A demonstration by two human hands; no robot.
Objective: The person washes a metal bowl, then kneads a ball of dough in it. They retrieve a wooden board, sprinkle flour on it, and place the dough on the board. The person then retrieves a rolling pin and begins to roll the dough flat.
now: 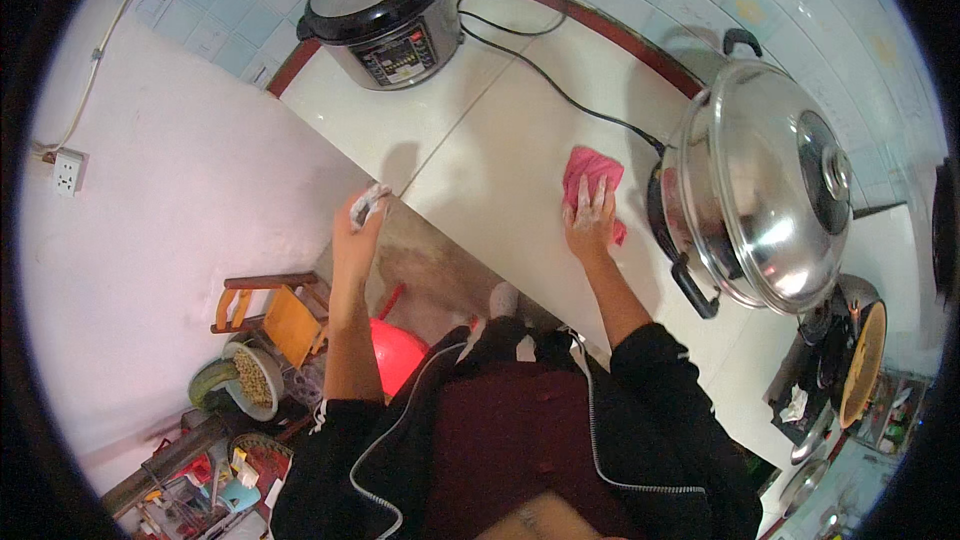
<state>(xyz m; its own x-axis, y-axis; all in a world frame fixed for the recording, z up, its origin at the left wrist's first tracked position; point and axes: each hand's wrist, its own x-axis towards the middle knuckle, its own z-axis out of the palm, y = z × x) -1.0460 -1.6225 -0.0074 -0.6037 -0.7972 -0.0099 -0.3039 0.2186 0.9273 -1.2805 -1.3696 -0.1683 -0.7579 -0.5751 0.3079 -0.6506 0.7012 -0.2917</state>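
Note:
My right hand point(590, 217), dusted with a white substance, lies on a folded pink cloth point(589, 169) on the pale tiled countertop point(517, 112). My left hand point(360, 217) is raised near the counter's front edge, its fingers curled and coated with white; whether anything is inside them cannot be told. Right of my right hand stands a large steel pan with a domed lid point(780, 180) on a dark-handled base. An electric pressure cooker point(386, 22) sits at the counter's far left end, and a black cord point(555, 86) runs across the tiles to the big pan's base.
Tiled wall and a dark red edging bound the counter's back. At lower left are a wooden chair point(289, 322), a bowl of beige pieces point(255, 382), a green gourd point(208, 382) and cluttered shelving. A red plastic item point(397, 356) is below my left arm. A wicker tray point(862, 367) stands far right.

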